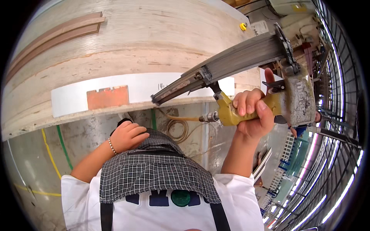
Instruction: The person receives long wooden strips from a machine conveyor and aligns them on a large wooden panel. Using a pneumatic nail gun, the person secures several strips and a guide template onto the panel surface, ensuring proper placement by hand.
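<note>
My right hand (252, 109) is wrapped round the yellow handle of a pneumatic nail gun (269, 102), raised over the right end of the workbench. Its long grey magazine (235, 57) slants down to the left across the bench edge. A coupling joins the handle to a tan air hose (183, 118). Against the front of my checked apron (154, 169) rests my left hand (127, 136), its fingers loosely bent and nothing visible in them. Close by on the bench edge lies a white strip (73, 98) bearing a reddish-orange rectangular plate (108, 97) with a notched edge.
Long brown wooden strips (58, 36) lie at the far left of the wooden workbench (154, 32). A small yellow object (243, 26) sits near its far right edge. The hose coils on the grey floor (175, 133) under the bench. Another person (302, 129) is partly visible at right.
</note>
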The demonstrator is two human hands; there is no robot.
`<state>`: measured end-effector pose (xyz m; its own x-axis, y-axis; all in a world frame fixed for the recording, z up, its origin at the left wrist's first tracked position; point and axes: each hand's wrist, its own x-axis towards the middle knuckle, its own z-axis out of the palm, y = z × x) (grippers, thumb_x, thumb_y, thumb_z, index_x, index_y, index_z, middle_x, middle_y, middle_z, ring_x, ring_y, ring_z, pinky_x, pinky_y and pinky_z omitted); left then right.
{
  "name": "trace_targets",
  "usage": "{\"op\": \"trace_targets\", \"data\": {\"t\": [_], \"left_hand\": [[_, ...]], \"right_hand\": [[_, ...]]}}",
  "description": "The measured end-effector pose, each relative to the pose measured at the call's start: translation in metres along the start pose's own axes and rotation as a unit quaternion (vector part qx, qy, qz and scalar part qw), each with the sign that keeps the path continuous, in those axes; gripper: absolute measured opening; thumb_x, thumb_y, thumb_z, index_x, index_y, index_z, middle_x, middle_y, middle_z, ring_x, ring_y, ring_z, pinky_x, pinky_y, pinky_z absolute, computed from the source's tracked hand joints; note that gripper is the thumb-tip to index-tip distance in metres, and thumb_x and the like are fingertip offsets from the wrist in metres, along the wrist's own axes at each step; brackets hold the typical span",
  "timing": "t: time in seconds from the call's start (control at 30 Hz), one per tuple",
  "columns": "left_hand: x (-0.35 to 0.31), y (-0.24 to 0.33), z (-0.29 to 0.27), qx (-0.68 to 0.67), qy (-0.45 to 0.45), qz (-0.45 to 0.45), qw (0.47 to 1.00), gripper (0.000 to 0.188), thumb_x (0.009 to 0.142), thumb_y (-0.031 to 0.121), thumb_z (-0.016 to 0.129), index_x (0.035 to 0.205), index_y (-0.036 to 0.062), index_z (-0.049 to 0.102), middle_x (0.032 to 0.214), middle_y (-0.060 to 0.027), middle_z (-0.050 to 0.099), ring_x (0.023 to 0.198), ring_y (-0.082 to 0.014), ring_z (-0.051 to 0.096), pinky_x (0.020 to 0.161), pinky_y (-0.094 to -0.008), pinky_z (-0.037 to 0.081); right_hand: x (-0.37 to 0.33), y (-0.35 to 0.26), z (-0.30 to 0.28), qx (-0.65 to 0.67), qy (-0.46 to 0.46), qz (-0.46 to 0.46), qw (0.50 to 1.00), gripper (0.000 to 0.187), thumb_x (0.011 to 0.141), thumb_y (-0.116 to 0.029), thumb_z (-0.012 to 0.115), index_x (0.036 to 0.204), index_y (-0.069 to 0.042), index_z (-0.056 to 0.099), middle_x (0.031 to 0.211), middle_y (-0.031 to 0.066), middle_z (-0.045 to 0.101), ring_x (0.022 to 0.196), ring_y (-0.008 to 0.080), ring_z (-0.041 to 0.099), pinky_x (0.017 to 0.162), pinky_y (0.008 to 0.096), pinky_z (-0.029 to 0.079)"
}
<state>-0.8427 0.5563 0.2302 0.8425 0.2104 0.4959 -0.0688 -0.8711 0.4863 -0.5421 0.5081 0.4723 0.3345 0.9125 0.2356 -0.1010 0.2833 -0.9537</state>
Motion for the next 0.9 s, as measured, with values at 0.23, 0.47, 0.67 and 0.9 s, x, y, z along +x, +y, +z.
{"op": "trace_targets", "data": {"t": [0.23,0.47,0.67,0.9], "left_hand": [[-0.062,0.096,0.039,0.049,-0.068,-0.040,0.996,0.037,0.075,0.016,0.070,0.111,0.0142,0.062,0.109,-0.0028,0.061,0.092,-0.0202,0.059,0.079,-0.0353,0.046],[-0.103,0.165,0.052,0.048,-0.228,-0.179,0.956,0.030,0.080,0.016,0.070,0.109,0.0126,0.064,0.109,-0.0025,0.062,0.092,-0.0213,0.061,0.078,-0.0357,0.048],[-0.117,0.069,0.098,0.057,-0.310,-0.247,0.916,0.028,0.083,0.011,0.069,0.110,0.0089,0.064,0.109,-0.0111,0.064,0.098,-0.0318,0.061,0.083,-0.0406,0.051],[-0.113,-0.207,0.188,0.224,-0.154,-0.385,0.882,0.023,0.090,0.015,0.061,0.112,0.0138,0.066,0.099,-0.0135,0.068,0.089,-0.0317,0.066,0.079,-0.0412,0.052]], "right_hand": [[-0.129,0.003,-0.069,0.073,0.055,0.033,0.995,0.067,0.088,-0.016,0.050,0.146,0.008,0.026,0.071,0.0042,0.047,0.069,0.0168,0.048,0.077,0.0348,0.041],[-0.292,0.078,-0.116,0.085,0.243,0.078,0.963,0.069,0.089,-0.012,0.051,0.148,0.007,0.022,0.074,0.0039,0.046,0.069,0.0154,0.046,0.072,0.0336,0.041],[-0.402,0.178,-0.110,0.233,0.413,0.169,0.864,0.070,0.088,-0.007,0.054,0.149,0.004,0.023,0.074,0.0041,0.047,0.066,0.0152,0.045,0.066,0.0313,0.042],[-0.503,0.309,-0.066,0.266,0.515,0.301,0.757,0.064,0.090,-0.014,0.054,0.147,0.001,0.030,0.071,0.0023,0.042,0.065,0.0131,0.043,0.066,0.0302,0.039]]}}
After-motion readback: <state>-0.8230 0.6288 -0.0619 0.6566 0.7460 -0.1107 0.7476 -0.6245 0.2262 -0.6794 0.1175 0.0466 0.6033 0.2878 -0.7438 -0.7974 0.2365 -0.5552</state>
